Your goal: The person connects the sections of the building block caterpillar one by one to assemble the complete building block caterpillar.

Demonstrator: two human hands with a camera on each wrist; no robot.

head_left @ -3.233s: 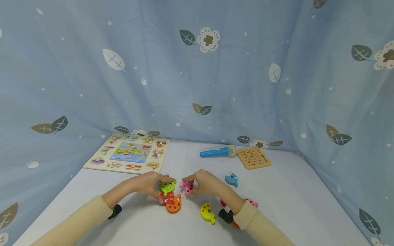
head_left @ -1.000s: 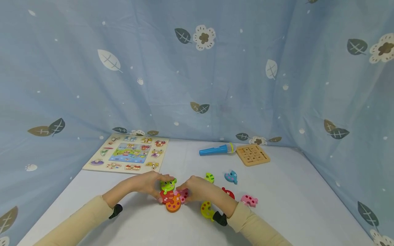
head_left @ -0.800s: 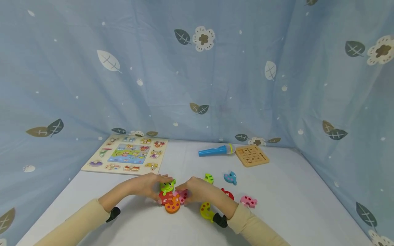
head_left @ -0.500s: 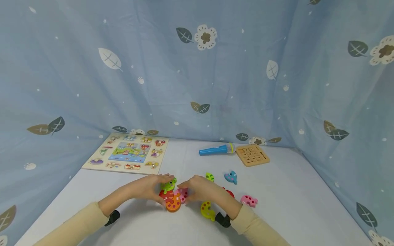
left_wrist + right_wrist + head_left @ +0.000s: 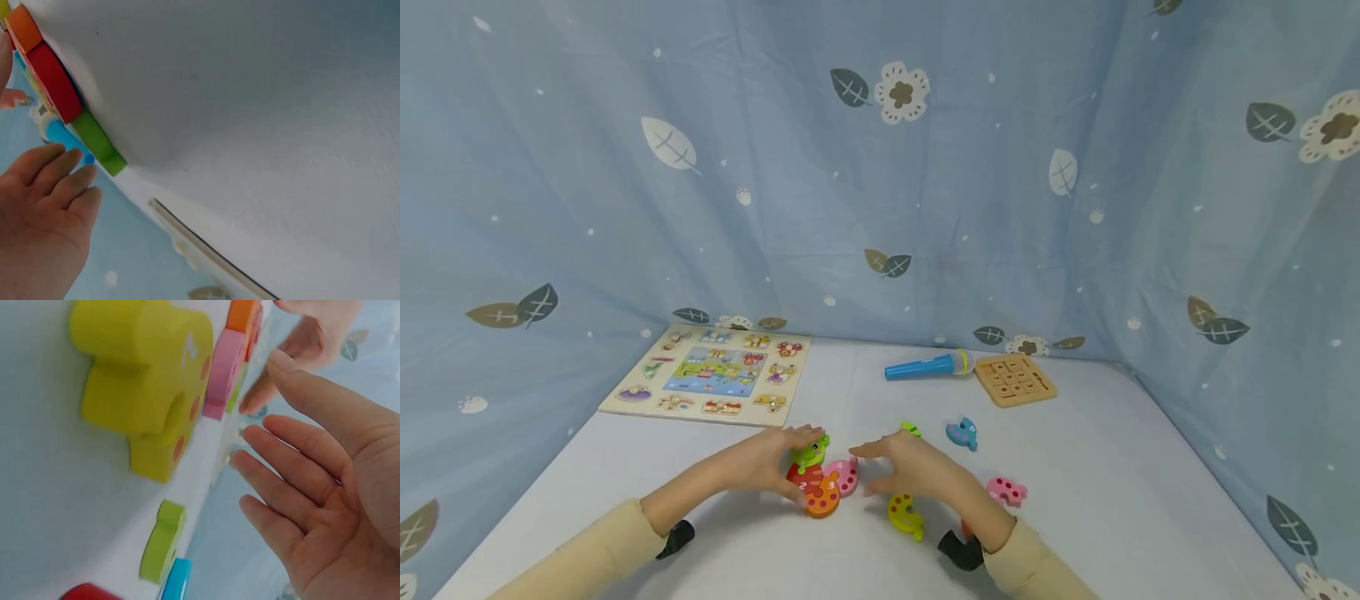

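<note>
Both hands sit low in the centre of the head view. Left hand (image 5: 767,460) rests with relaxed fingers against the green frog piece (image 5: 811,452) of the joined puzzle chain, beside the red piece (image 5: 801,478), orange piece (image 5: 823,497) and pink piece (image 5: 846,475). Right hand (image 5: 910,467) hovers spread wide, holding nothing, just above the yellow piece (image 5: 906,516).

We note a white table (image 5: 1112,500) enclosed on three sides by a blue curtain (image 5: 925,167) printed with leaves and flowers; the lighting is even and diffuse.
</note>
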